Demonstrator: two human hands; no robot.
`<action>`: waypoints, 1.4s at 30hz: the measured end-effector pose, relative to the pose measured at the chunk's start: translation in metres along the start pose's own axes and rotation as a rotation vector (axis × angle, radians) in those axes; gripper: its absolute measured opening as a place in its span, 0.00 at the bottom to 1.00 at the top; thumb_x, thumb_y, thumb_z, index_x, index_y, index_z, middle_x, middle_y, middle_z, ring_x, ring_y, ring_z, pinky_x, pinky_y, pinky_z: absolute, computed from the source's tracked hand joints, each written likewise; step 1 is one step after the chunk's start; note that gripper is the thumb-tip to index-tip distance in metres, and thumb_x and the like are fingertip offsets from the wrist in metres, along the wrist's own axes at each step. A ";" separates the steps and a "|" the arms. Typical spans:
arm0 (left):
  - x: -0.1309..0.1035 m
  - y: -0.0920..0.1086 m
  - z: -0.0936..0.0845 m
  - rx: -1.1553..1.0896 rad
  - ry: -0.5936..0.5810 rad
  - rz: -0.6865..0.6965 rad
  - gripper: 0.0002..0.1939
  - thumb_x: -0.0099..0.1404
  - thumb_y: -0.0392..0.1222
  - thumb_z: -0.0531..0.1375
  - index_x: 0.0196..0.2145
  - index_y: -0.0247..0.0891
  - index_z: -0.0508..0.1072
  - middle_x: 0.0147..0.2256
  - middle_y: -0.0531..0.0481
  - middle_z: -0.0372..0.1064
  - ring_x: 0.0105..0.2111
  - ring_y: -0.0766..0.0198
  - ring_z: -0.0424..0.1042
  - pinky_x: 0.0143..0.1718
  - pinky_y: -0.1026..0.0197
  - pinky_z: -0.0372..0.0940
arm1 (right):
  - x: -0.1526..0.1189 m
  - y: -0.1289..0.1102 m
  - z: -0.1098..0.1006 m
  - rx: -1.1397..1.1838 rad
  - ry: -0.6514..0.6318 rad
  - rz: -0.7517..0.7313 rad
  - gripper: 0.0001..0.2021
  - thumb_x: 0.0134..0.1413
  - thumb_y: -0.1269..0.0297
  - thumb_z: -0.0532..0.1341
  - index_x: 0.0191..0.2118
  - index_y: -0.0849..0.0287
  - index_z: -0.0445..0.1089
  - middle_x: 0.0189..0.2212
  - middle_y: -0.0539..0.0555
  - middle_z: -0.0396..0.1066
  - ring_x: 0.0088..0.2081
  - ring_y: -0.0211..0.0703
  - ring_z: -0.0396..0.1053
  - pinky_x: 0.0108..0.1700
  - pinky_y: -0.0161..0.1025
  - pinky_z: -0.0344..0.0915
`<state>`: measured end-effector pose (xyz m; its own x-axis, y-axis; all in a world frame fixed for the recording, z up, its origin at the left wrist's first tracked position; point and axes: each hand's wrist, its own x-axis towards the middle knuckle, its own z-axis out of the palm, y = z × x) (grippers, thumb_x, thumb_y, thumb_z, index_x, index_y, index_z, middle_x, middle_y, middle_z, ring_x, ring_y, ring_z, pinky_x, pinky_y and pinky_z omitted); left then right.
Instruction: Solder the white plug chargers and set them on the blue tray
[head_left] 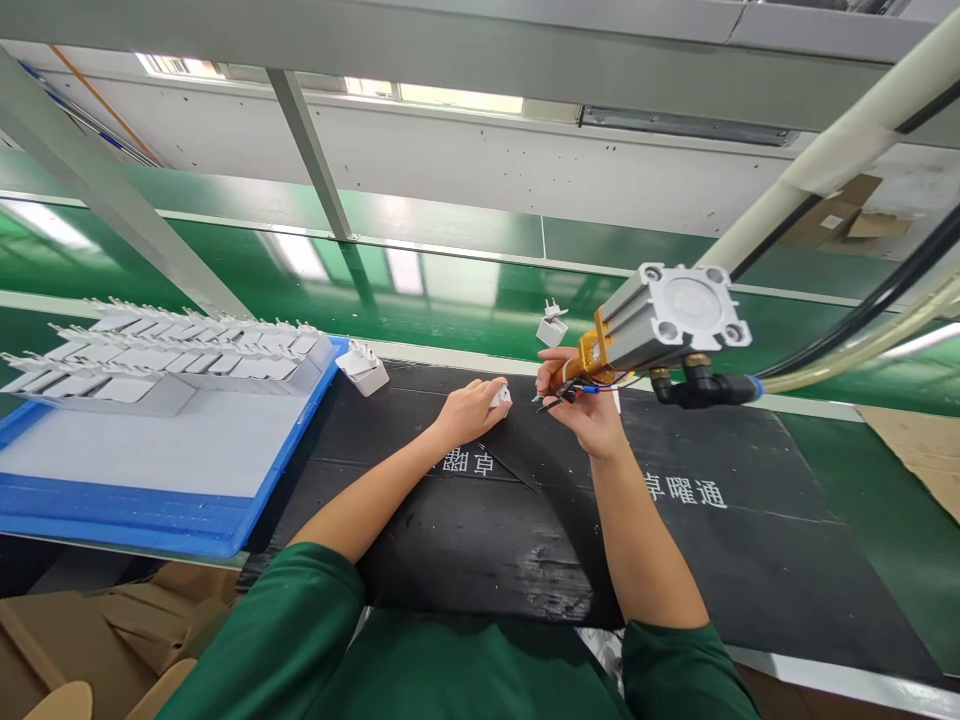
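Observation:
My left hand (471, 411) is closed round a small white plug adapter (501, 397) just above the black mat (480, 540). To its right, my right hand (585, 405) has its fingers wrapped round the brass-coloured lower end of a pneumatic tool (667, 315) with a silver block body. The tool's tip points left, toward the adapter, with a gap between them. A white adapter (363, 368) with metal pins rests left of my left hand, at the mat's edge. Another white adapter (553, 325) stands behind my right hand on the green surface.
On the left, a blue tray (232, 515) holds several rows of white adapters (217, 350), pins up. Black and clear hoses (862, 335) run from the tool to the upper right. A metal post (307, 150) rises behind the bench. Cardboard (919, 450) lies at the right.

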<state>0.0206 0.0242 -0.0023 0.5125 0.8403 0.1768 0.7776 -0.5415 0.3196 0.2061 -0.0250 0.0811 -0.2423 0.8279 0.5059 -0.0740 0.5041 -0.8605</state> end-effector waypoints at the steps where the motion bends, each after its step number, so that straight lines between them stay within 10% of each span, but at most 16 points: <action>1: 0.000 0.000 0.000 -0.008 -0.009 -0.013 0.21 0.72 0.51 0.51 0.58 0.41 0.63 0.45 0.44 0.74 0.49 0.53 0.72 0.43 0.58 0.66 | 0.000 0.000 0.000 -0.005 -0.001 0.005 0.20 0.54 0.59 0.65 0.53 0.51 0.64 0.35 0.51 0.67 0.36 0.42 0.66 0.39 0.42 0.66; 14: -0.005 -0.004 -0.006 0.151 0.025 0.035 0.21 0.67 0.51 0.58 0.51 0.35 0.67 0.41 0.38 0.73 0.49 0.48 0.70 0.50 0.50 0.64 | 0.002 0.000 -0.001 0.017 0.037 0.011 0.20 0.53 0.60 0.66 0.51 0.52 0.66 0.33 0.50 0.66 0.35 0.41 0.65 0.36 0.40 0.65; 24: -0.067 -0.086 -0.037 0.279 0.390 -0.336 0.21 0.65 0.52 0.58 0.51 0.37 0.68 0.68 0.34 0.44 0.70 0.37 0.36 0.66 0.31 0.37 | 0.002 0.001 -0.001 0.038 0.044 -0.008 0.19 0.51 0.62 0.66 0.50 0.50 0.69 0.32 0.52 0.66 0.34 0.43 0.65 0.34 0.41 0.66; 30: -0.068 -0.127 -0.045 0.178 0.425 -0.448 0.50 0.58 0.54 0.63 0.68 0.30 0.44 0.69 0.25 0.33 0.70 0.34 0.32 0.65 0.33 0.42 | 0.002 0.002 -0.002 0.043 0.029 -0.033 0.18 0.52 0.64 0.66 0.50 0.50 0.70 0.32 0.52 0.67 0.34 0.43 0.64 0.35 0.41 0.65; 36: -0.063 -0.146 -0.060 0.118 0.231 -0.464 0.51 0.53 0.50 0.67 0.68 0.33 0.48 0.62 0.30 0.54 0.64 0.37 0.53 0.63 0.39 0.51 | 0.002 0.003 -0.002 0.045 0.047 -0.022 0.18 0.51 0.63 0.67 0.49 0.49 0.71 0.31 0.51 0.67 0.33 0.42 0.63 0.33 0.40 0.64; 42: -0.063 -0.141 -0.069 -0.149 0.354 -0.573 0.44 0.46 0.47 0.72 0.59 0.38 0.64 0.56 0.35 0.61 0.60 0.40 0.58 0.62 0.42 0.55 | 0.003 0.001 -0.002 0.058 0.043 -0.027 0.18 0.52 0.65 0.67 0.49 0.49 0.71 0.31 0.51 0.67 0.33 0.41 0.63 0.33 0.38 0.63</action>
<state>-0.1462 0.0489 0.0055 -0.1340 0.9646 0.2272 0.8192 -0.0212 0.5731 0.2068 -0.0216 0.0821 -0.1982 0.8246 0.5298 -0.1360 0.5122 -0.8480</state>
